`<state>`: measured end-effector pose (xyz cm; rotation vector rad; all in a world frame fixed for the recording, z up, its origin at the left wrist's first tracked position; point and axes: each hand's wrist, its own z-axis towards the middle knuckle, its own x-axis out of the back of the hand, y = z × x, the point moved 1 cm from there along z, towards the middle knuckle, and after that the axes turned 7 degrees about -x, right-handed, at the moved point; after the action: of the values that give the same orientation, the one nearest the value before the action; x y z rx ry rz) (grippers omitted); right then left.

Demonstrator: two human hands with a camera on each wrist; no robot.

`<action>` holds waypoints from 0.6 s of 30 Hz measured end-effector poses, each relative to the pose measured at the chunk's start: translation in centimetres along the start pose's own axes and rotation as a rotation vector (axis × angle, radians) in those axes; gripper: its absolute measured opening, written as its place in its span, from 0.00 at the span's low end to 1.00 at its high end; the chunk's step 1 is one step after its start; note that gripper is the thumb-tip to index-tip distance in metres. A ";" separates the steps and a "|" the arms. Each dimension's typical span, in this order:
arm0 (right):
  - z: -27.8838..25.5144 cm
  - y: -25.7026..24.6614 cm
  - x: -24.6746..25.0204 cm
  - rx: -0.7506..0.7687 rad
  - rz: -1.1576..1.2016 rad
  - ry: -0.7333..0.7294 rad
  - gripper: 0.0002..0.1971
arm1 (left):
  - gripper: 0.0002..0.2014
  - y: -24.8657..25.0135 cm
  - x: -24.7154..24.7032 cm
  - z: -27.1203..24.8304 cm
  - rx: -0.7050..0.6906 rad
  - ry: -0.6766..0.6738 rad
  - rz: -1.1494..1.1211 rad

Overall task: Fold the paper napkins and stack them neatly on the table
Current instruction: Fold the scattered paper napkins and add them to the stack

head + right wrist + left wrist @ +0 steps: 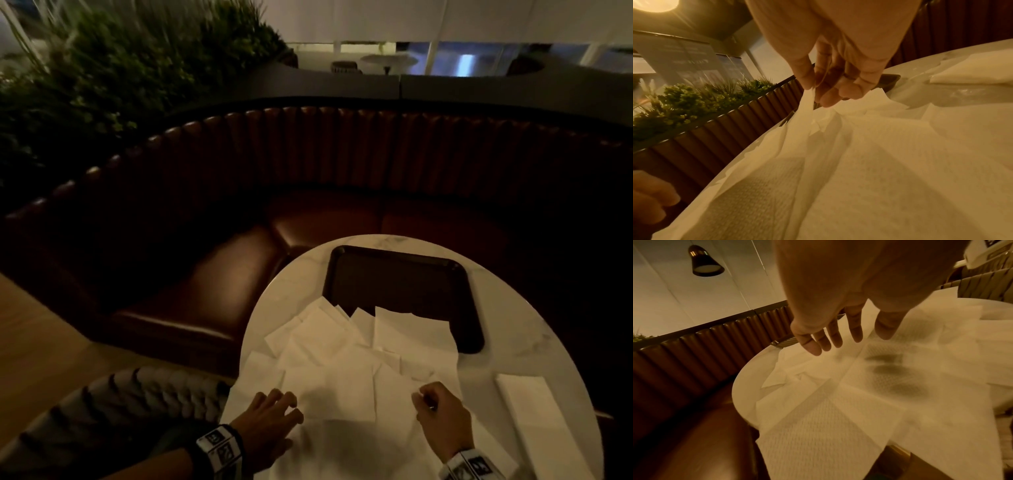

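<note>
Right hand (830, 78) pinching napkin (807, 104)

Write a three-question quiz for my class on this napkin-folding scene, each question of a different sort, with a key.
1. True or false: the right hand pinches the corner of a napkin.
2. Multiple choice: the dark tray lies A) on the bench, B) on the table's far side, C) under the folded stack.
3. Fill in: the left hand's fingers are ____ above the spread napkins.

Key: 1 true; 2 B; 3 straight.
</note>
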<state>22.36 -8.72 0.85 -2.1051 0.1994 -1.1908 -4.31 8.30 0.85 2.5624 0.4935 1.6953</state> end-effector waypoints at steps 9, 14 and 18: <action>-2.1 -3.0 1.1 0.093 0.261 -0.069 0.04 | 0.25 0.3 1.7 2.8 0.024 0.037 -0.023; -3.8 -5.1 2.4 0.107 0.393 -0.074 0.02 | 0.27 1.9 3.8 3.9 -0.001 0.153 -0.095; -5.6 -7.0 3.9 0.138 0.450 -0.096 0.03 | 0.32 3.1 5.4 4.3 0.017 0.198 -0.297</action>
<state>18.71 -8.09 9.89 -1.8615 0.5026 -0.8100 2.23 7.51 4.58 2.2031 0.8527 1.8432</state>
